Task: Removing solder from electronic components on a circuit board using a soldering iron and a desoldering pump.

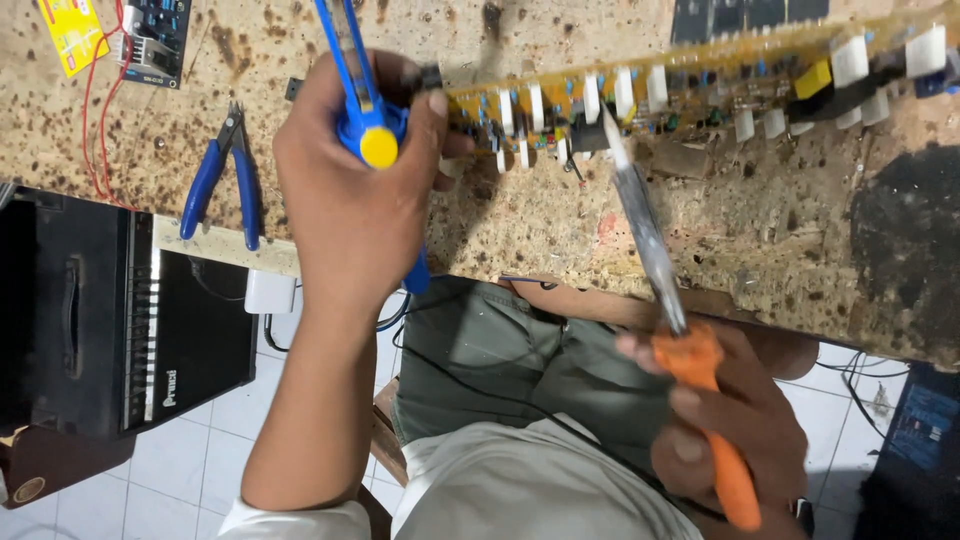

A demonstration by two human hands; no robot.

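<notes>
Yellowish circuit board, long and narrow, lies along the far part of the bench, reaching toward its far right corner; it stands tilted on one long edge, so its component side faces the viewer. Head view: the left hand is closed round a blue desoldering pump with a yellow plunger button, fingertips touching the board's left end, apparently to steady the strip while keeping the pump ready. The right hand, below the bench's near edge, is wrapped about the orange handle of a soldering iron, whose metal shaft slants up across the bench so that the tip meets the board near its left-centre. White block components, one yellow part and small blue parts crowd the board. Blue-handled cutters lie near the bench's left edge; a black case stands below it.
</notes>
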